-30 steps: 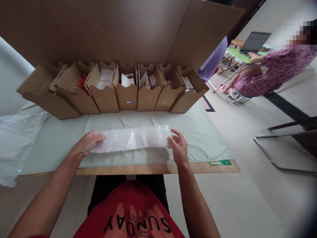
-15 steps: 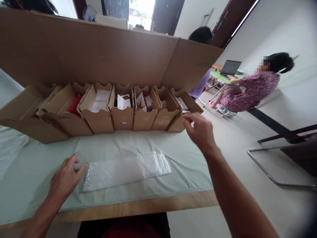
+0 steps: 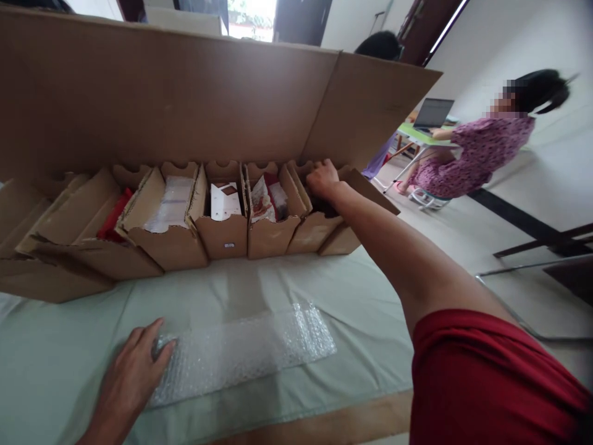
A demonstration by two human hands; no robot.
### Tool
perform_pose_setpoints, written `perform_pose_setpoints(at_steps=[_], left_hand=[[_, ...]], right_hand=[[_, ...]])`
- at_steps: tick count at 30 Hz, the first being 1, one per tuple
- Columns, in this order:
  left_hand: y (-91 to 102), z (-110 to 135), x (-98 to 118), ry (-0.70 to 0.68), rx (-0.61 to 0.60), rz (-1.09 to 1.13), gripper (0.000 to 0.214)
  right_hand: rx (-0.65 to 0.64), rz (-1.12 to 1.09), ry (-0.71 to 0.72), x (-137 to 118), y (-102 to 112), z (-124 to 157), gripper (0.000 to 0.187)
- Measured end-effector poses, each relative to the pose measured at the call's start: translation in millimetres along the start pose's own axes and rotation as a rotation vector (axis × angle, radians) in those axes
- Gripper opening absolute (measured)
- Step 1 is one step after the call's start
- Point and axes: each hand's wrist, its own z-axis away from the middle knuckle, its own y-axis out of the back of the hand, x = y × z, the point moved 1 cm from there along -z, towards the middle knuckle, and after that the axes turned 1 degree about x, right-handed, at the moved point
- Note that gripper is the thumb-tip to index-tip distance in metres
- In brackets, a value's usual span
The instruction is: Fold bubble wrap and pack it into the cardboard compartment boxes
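A flat strip of bubble wrap (image 3: pixel 245 352) lies on the pale green cloth. My left hand (image 3: pixel 134 364) is at its left end, thumb and fingers apart, holding nothing. Across the cloth, my right hand (image 3: pixel 323 179) dips into the top of a cardboard bin (image 3: pixel 310 235) near the right end of the row. Its fingers bend downward and their tips are hidden, so whether they grip anything does not show. Beside that bin, another cardboard bin (image 3: pixel 273 238) holds printed red-and-white packaging (image 3: pixel 269 201).
Other bins hold a folded white card box (image 3: pixel 225 201), clear plastic sleeves (image 3: pixel 170 204) and something red (image 3: pixel 113 216). A tall cardboard panel (image 3: pixel 185 99) stands behind the row. To the right, a seated person (image 3: pixel 491 148) is at a laptop (image 3: pixel 433 114).
My right hand has moved forward and left, from above the front of the rightmost bin into the bin beside it. My left hand stays by the bubble wrap. The view has shifted.
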Motion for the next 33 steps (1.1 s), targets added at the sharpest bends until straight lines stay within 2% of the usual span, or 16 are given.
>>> perform_pose_setpoints(at_steps=[1, 3, 6, 8, 10, 12, 15, 17, 19, 21, 22, 26, 29, 33], left_hand=[[4.1, 0.6, 1.1, 0.012, 0.045, 0.011, 0.054], [13.1, 4.4, 5.4, 0.023, 0.142, 0.070, 0.053], [23.8, 15.7, 20.6, 0.007, 0.230, 0.251, 0.046], [25.7, 25.7, 38.4, 0.003, 0.190, 0.429, 0.043], [23.8, 36.3, 61.0, 0.028, 0.085, 0.644, 0.050], [20.5, 46.3, 84.9, 0.045, -0.025, 0.888, 0.067], [18.2, 58.9, 112.3, 0.034, -0.146, 1.255, 0.092], [18.7, 66.9, 121.4, 0.091, -0.246, 1.449, 0.097], [19.9, 75.5, 124.2, 0.179, -0.368, 1.596, 0.090], [21.1, 84.1, 122.2, 0.279, -0.456, 1.684, 0.075], [21.9, 87.9, 119.6, 0.324, -0.460, 1.703, 0.066], [26.8, 98.7, 104.8, 0.383, -0.329, 1.667, 0.040], [31.9, 104.5, 96.3, 0.366, -0.344, 1.607, 0.037], [37.5, 109.6, 87.4, 0.458, -0.277, 1.612, 0.039]], right_hand=[[0.028, 0.033, -0.021, 2.1, 16.8, 4.4, 0.045], [0.076, 0.113, -0.102, -1.9, 66.8, 20.5, 0.043], [0.163, 0.060, -0.238, -34.9, 152.9, 69.9, 0.028], [0.224, -0.148, -0.251, -71.3, 192.6, 117.1, 0.021], [0.278, -0.435, -0.213, -111.3, 208.9, 167.4, 0.019], [0.256, -0.738, -0.235, -149.4, 204.5, 212.5, 0.018], [0.157, -1.274, -0.408, -200.3, 177.8, 261.1, 0.019], [0.109, -1.587, -0.558, -230.2, 157.8, 281.2, 0.024], [0.085, -1.782, -0.669, -255.5, 140.1, 294.8, 0.027], [0.049, -1.885, -0.742, -273.9, 124.7, 305.8, 0.028], [0.025, -1.925, -0.779, -280.0, 117.9, 311.0, 0.029], [-0.061, -2.038, -0.894, -285.5, 98.9, 329.7, 0.054], [-0.089, -2.086, -0.867, -280.5, 94.7, 337.0, 0.073], [-0.207, -2.053, -0.817, -282.4, 90.7, 340.2, 0.069]])
